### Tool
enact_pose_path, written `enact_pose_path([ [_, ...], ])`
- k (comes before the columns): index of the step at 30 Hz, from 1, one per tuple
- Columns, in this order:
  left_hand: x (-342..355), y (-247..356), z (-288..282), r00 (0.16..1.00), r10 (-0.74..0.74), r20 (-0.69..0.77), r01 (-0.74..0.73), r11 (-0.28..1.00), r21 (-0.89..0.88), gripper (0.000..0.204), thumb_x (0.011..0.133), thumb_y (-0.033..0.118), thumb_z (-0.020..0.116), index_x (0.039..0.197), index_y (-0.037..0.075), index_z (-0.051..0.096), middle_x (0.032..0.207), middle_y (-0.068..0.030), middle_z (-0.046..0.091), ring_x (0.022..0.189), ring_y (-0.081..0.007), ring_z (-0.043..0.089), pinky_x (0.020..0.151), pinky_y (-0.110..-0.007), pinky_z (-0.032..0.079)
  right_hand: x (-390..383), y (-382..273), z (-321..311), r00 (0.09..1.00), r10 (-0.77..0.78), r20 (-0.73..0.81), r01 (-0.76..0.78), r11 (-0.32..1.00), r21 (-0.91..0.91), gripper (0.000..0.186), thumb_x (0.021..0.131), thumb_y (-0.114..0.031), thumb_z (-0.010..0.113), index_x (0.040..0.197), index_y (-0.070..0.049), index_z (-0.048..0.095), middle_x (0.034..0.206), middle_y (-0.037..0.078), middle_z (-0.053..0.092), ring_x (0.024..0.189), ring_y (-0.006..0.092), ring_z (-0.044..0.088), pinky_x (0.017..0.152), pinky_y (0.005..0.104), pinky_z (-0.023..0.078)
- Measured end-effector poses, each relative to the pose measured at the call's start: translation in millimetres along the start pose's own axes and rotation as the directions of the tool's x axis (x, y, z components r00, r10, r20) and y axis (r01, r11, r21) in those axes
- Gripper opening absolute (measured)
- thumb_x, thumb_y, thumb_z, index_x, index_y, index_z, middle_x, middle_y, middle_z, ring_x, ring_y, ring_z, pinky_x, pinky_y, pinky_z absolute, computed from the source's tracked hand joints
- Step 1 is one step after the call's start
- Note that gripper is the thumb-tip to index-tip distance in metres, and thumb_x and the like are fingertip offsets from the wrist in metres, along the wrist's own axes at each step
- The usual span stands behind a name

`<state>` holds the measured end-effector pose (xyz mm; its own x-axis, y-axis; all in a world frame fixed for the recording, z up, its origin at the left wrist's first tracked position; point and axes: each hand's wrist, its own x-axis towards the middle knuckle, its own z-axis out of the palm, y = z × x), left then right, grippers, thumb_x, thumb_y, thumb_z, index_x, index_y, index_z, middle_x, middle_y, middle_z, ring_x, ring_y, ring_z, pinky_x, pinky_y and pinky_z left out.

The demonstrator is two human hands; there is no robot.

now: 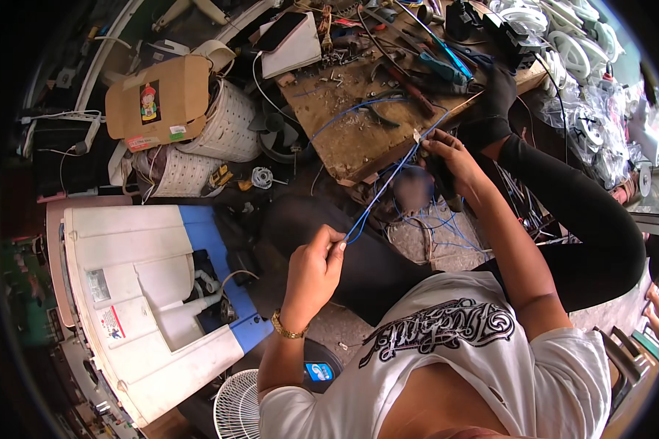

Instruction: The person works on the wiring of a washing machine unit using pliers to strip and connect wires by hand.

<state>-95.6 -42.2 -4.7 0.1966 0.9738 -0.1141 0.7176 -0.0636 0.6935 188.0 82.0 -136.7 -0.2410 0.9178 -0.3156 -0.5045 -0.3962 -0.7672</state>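
Note:
A thin blue wire (388,183) stretches taut between my two hands, in more than one strand. My left hand (318,260) pinches its near end, where the strands bend back in a small loop. Higher up and to the right, my right hand (450,155) is closed on the wire beside a small white tip (417,136). From there the wire curves left over the wooden bench (337,143). More blue wire (447,227) lies tangled on the floor below my right hand. Pliers with dark curved handles (382,115) rest on the bench.
A white plastic appliance housing (95,249) with a blue side stands at left. Above it are a cardboard box (157,102) and white perforated baskets (231,121). A phone (282,33) lies at the bench's back. White coiled parts (578,44) pile up at right; a foot (494,102) rests at the bench edge.

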Motion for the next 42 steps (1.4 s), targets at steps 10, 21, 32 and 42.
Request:
enact_pose_path([
  [10,0,3,-4,0.997,-0.048,0.057,0.051,0.997,-0.049,0.006,0.096,0.004,0.059,0.094,-0.001,0.057,0.06,-0.0047,0.047,0.055,-0.0081,0.037,0.05,-0.028,0.032,21,-26,-61,0.981,-0.11,-0.157,0.106,0.994,-0.037,0.012,0.098,-0.019,0.055,0.105,-0.009,0.058,0.075,0.003,0.06,0.056,0.0115,0.055,0.049,0.0227,0.046],
  [21,3,-5,-4,0.996,-0.084,0.021,0.085,0.994,-0.074,0.005,0.094,0.005,0.06,0.095,0.0,0.059,0.063,-0.0135,0.058,0.05,-0.0186,0.052,0.05,-0.032,0.039,-13,-18,-16,0.999,-0.013,-0.049,0.009,0.998,-0.067,0.019,0.095,-0.016,0.061,0.11,-0.005,0.059,0.086,0.003,0.063,0.069,0.0103,0.063,0.051,0.0247,0.049],
  [32,4,7,-9,0.996,-0.074,0.05,0.075,0.997,-0.023,0.005,0.094,0.004,0.06,0.096,-0.001,0.059,0.062,-0.0144,0.056,0.049,-0.0175,0.05,0.05,-0.032,0.038,4,-20,-54,1.0,0.017,0.024,-0.015,0.997,-0.07,0.018,0.098,-0.02,0.059,0.109,-0.006,0.061,0.08,0.002,0.061,0.067,0.0096,0.061,0.051,0.0234,0.048],
  [42,5,1,-10,0.995,-0.093,0.035,0.094,0.995,-0.026,0.006,0.095,0.005,0.06,0.095,-0.001,0.059,0.062,-0.0133,0.056,0.05,-0.0163,0.049,0.051,-0.03,0.039,-8,-22,-44,1.0,-0.027,0.007,0.027,0.995,-0.092,0.013,0.098,-0.017,0.058,0.107,-0.008,0.059,0.082,0.0,0.06,0.069,0.0093,0.06,0.05,0.0237,0.047],
])
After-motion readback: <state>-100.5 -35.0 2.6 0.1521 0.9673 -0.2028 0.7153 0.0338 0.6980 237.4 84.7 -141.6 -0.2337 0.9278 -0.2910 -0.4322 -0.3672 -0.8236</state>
